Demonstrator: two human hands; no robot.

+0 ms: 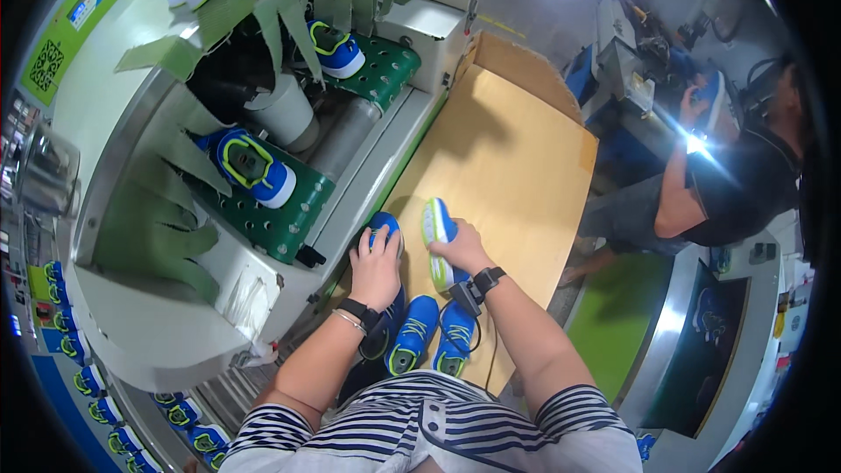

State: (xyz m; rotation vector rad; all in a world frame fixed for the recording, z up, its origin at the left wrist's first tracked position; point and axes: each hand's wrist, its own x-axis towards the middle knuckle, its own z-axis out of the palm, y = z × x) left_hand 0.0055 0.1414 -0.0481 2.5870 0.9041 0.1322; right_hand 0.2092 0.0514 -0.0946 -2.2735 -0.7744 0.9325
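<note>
My left hand (375, 264) grips a small blue shoe (385, 226) by its top, holding it over a brown cardboard sheet (499, 158). My right hand (462, 250) holds a second blue shoe with a white and lime sole (437, 226), turned on its side beside the first. Both wrists wear black bands. Below my hands, two more blue shoes with lime laces (412, 333) (455, 337) lie side by side near my body.
On my left, a green perforated conveyor (289, 219) carries a blue shoe (250, 166); a farther one (335, 48) sits behind green strip curtains. Several shoes (88, 377) line the lower left. Another person in a dark shirt (745, 184) works at the right.
</note>
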